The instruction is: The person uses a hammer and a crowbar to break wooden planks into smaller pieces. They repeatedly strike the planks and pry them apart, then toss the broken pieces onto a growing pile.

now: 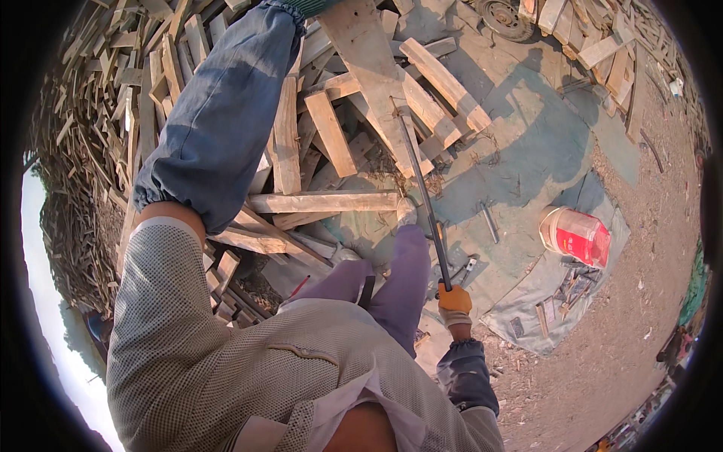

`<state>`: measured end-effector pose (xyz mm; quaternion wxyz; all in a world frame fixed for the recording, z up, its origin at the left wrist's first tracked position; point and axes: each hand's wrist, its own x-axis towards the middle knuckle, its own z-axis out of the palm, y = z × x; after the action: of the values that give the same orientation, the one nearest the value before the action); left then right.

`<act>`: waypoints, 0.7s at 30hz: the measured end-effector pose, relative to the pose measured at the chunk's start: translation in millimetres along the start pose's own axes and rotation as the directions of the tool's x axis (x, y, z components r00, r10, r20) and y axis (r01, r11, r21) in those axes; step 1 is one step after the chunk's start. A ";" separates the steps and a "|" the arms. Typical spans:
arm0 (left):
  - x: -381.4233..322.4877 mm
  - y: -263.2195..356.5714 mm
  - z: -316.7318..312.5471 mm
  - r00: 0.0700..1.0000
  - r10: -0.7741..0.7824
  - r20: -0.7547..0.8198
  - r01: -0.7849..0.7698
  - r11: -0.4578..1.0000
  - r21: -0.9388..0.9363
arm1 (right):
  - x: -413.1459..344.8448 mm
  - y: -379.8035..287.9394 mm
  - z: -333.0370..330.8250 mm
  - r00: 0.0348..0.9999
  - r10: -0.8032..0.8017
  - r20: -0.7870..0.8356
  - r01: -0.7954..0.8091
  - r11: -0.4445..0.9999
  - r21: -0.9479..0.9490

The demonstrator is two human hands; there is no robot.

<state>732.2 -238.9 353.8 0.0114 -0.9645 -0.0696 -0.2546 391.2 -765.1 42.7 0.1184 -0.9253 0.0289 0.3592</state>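
Note:
My right hand (454, 301), in an orange-coated work glove, is closed around the lower end of a long dark metal pry bar (421, 181). The bar's far tip lies on a wide wooden board (375, 70) that slants across the pile. My left hand (308, 5), in a green glove, is at the top edge near that board's upper end; its fingers are mostly cut off, so its hold cannot be made out. Short sawn timber blocks (331, 134) lie under and beside the board. One timber (325, 201) lies crosswise before my feet.
A large heap of scrap wood (107, 73) rises on the left. To the right stand a red and white bucket (576, 234) and a cloth (525, 316) with small pieces. A metal tube (489, 222) lies on the green sheet. A wheel (504, 18) and more timber are at the upper right.

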 end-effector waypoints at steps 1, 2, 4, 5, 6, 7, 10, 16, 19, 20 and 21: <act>2.0 -3.3 -1.1 0.957 -0.144 0.253 0.187 0.970 -0.154 | 10.9 4.2 2.4 0.997 -0.070 -0.043 0.069 0.997 -0.028; 4.4 -7.0 -2.8 0.973 -0.117 0.200 0.139 0.985 -0.098 | 37.9 -4.8 5.4 0.999 -0.002 -0.053 0.000 0.999 -0.046; 1.3 -14.0 -6.4 0.995 0.009 -0.095 -0.001 0.996 0.088 | 73.1 -14.4 5.5 0.999 0.020 -0.048 -0.020 1.000 -0.006; -0.4 -17.9 -8.5 0.998 0.030 -0.058 -0.028 0.999 0.036 | 87.2 -26.3 4.9 0.999 0.007 -0.053 -0.004 0.999 0.049; 2.8 -22.4 -11.0 0.988 -0.084 0.132 0.083 0.996 0.011 | 85.6 -28.8 -1.0 0.998 -0.046 0.030 0.040 0.983 0.179; 2.1 -25.9 -11.2 0.921 -0.191 0.339 0.208 0.978 -0.014 | 82.8 -36.9 -5.6 0.993 -0.002 0.121 -0.030 0.965 0.261; -7.7 -28.2 -12.7 0.959 -0.163 0.234 0.196 0.972 -0.127 | 40.9 -45.9 -34.2 0.984 -0.150 0.097 0.077 0.844 0.531; -36.9 -11.1 -35.9 0.972 -0.163 0.167 0.199 0.953 -0.228 | -43.3 -65.6 -82.2 0.906 0.300 0.300 -0.410 0.799 0.439; -53.2 5.2 -39.0 0.996 -0.074 0.047 0.085 0.948 -0.307 | -32.6 -84.8 -85.5 0.983 -0.036 0.177 -0.074 0.815 0.575; -56.2 6.7 -40.7 0.995 -0.017 0.103 0.048 0.952 -0.302 | -28.5 -89.2 -85.2 0.972 0.039 0.231 -0.176 0.772 0.611; -57.3 7.1 -42.1 0.988 0.043 0.150 0.002 0.957 -0.291 | -27.8 -90.9 -84.7 0.969 0.088 0.232 -0.208 0.802 0.559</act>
<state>663.2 -255.8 362.2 -0.1330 -0.9732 -0.0222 -0.1864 439.0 -698.1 139.9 0.3680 -0.8003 0.1976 0.4302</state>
